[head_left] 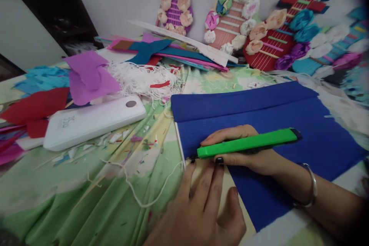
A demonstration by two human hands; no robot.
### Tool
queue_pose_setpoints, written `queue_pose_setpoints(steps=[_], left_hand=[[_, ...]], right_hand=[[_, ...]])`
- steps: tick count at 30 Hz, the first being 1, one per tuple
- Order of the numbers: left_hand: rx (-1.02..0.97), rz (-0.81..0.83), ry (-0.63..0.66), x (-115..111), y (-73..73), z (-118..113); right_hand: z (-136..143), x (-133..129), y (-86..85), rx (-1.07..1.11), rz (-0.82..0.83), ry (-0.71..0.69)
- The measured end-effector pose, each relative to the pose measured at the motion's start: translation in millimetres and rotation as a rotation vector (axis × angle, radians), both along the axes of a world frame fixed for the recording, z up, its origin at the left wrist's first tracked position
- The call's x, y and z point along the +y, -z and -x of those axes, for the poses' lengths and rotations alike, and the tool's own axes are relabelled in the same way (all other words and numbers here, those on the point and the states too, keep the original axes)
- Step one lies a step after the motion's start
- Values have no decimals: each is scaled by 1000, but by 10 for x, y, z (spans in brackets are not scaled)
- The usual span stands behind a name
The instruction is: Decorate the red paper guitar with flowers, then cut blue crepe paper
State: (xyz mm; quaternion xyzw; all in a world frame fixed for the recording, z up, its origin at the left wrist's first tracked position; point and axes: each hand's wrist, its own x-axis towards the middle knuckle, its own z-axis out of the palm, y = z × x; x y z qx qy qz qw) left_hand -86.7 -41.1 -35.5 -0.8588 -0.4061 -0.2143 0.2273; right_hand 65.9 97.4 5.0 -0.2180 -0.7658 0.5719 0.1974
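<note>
My right hand [253,161] is closed around a green box cutter [248,143], held nearly level above a sheet of dark blue crepe paper [259,113]. The cutter's front end points left, close to the sheet's left edge and my left fingertips. Fingers stretched forward, my left hand [204,200] lies flat on a cream-coloured card [246,219], which rests on the blue sheet. Part of that card is hidden beneath the hand. Along the far side of the blue sheet runs a folded band. A loose white string [141,203] curls on the cloth left of my hands.
A white power bank [95,123] lies left, near white yarn [144,78], purple paper [89,78] and red scraps [37,107]. Strips of coloured felt or paper [173,52] are heaped behind. Several flower-decorated guitar shapes [178,7] lean on the wall. A green patterned cloth [72,200] covers the table.
</note>
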Motion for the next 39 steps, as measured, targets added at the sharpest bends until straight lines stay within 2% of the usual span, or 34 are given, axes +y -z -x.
queue_pose_setpoints(steps=[24, 32, 39], left_hand=[[8, 56, -1, 0, -24, -3], [9, 86, -2, -28, -22, -9], [14, 99, 20, -33, 15, 9]], right_hand=[[5, 24, -6, -22, 1, -33], [24, -4, -27, -27, -59, -37], [32, -4, -32, -21, -16, -30]])
